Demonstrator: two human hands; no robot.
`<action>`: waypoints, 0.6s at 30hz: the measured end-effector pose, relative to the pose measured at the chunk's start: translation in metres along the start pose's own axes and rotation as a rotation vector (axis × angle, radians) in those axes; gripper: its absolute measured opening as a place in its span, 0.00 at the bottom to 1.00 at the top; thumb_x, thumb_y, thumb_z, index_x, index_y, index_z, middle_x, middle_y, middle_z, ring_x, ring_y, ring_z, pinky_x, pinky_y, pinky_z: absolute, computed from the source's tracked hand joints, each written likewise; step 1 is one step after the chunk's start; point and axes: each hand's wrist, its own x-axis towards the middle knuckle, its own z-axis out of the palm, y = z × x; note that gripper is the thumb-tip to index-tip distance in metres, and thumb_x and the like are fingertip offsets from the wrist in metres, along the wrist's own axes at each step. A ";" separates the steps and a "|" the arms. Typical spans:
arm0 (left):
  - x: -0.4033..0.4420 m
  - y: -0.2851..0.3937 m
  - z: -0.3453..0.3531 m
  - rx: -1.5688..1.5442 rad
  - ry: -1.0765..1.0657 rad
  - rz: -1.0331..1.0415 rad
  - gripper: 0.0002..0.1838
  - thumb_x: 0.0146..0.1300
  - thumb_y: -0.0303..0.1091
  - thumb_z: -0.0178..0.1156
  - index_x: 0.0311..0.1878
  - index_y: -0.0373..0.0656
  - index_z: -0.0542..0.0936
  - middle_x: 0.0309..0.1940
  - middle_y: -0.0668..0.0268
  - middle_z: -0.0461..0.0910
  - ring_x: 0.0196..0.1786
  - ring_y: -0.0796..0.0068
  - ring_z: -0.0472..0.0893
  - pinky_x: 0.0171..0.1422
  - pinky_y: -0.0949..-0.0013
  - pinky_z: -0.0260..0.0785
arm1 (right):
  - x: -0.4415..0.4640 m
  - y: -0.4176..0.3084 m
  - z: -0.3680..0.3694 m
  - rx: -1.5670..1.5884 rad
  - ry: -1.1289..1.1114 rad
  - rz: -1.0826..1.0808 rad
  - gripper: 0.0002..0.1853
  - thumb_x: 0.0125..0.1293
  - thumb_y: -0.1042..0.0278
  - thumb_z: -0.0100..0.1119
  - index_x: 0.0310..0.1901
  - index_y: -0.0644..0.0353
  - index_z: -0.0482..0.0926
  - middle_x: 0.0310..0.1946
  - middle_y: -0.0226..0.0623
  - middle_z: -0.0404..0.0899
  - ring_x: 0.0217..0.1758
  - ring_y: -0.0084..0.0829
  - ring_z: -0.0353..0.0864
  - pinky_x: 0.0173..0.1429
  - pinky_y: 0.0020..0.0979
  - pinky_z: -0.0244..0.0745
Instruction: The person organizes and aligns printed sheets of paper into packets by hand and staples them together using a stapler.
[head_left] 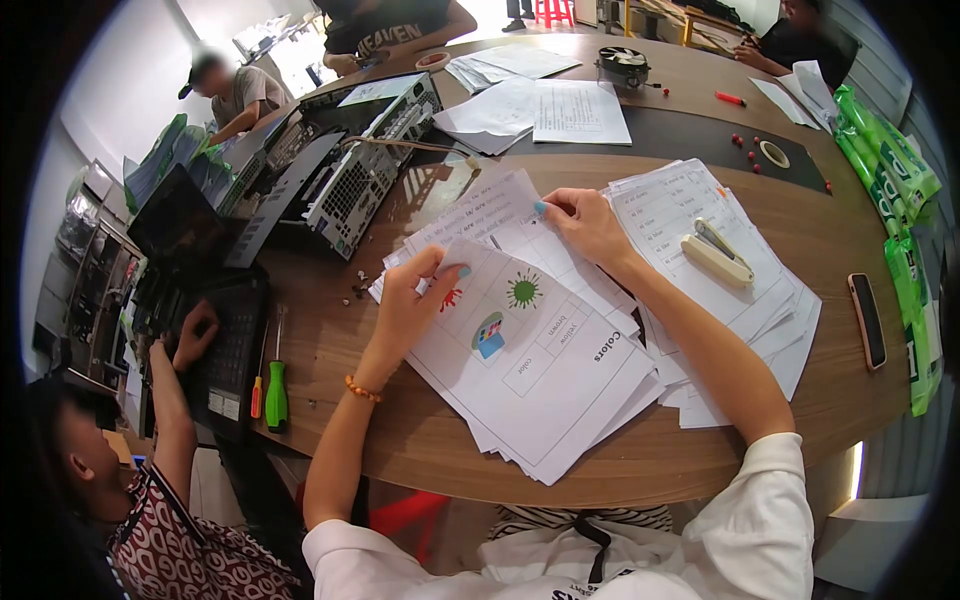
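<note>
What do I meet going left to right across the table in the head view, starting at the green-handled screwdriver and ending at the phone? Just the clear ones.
green-handled screwdriver → left hand → right hand → stapler → phone

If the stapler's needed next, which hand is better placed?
Probably the right hand: it's nearer the stapler, on its own side; the left hand is farther off, holding the Colors worksheet.

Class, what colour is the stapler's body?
The stapler's body is cream, best seen in the head view.
</note>
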 end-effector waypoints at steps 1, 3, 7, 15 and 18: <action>0.000 0.001 0.001 -0.001 0.025 0.019 0.02 0.57 0.23 0.56 0.31 0.35 0.74 0.18 0.72 0.73 0.23 0.89 0.68 0.26 0.81 0.60 | 0.000 0.000 0.000 -0.001 -0.015 0.010 0.11 0.58 0.68 0.56 0.37 0.66 0.79 0.28 0.37 0.80 0.28 0.24 0.77 0.36 0.24 0.70; 0.000 -0.003 0.001 0.018 0.027 0.035 0.02 0.57 0.23 0.56 0.31 0.35 0.75 0.18 0.72 0.72 0.23 0.89 0.68 0.26 0.81 0.60 | 0.000 0.000 0.001 -0.003 -0.030 0.019 0.10 0.58 0.68 0.56 0.37 0.66 0.79 0.29 0.38 0.80 0.28 0.24 0.77 0.35 0.25 0.70; 0.001 0.000 0.001 0.017 0.020 0.027 0.02 0.57 0.24 0.56 0.32 0.35 0.75 0.18 0.71 0.72 0.23 0.89 0.68 0.26 0.81 0.60 | -0.009 -0.006 0.002 -0.284 0.168 -0.285 0.08 0.56 0.70 0.56 0.36 0.61 0.80 0.28 0.37 0.79 0.26 0.28 0.77 0.34 0.28 0.72; 0.008 0.005 0.001 0.109 0.084 0.176 0.02 0.53 0.22 0.58 0.31 0.36 0.76 0.32 0.65 0.76 0.35 0.80 0.73 0.38 0.77 0.66 | -0.007 -0.021 -0.001 -0.389 0.343 -0.571 0.05 0.54 0.71 0.58 0.33 0.60 0.79 0.29 0.37 0.79 0.26 0.34 0.79 0.32 0.30 0.75; 0.009 0.005 0.001 0.153 0.169 0.311 0.04 0.51 0.20 0.58 0.31 0.35 0.76 0.44 0.62 0.74 0.45 0.73 0.73 0.47 0.73 0.67 | -0.004 -0.026 -0.002 -0.036 0.068 -0.372 0.06 0.57 0.71 0.58 0.35 0.62 0.80 0.28 0.32 0.79 0.25 0.22 0.76 0.31 0.23 0.72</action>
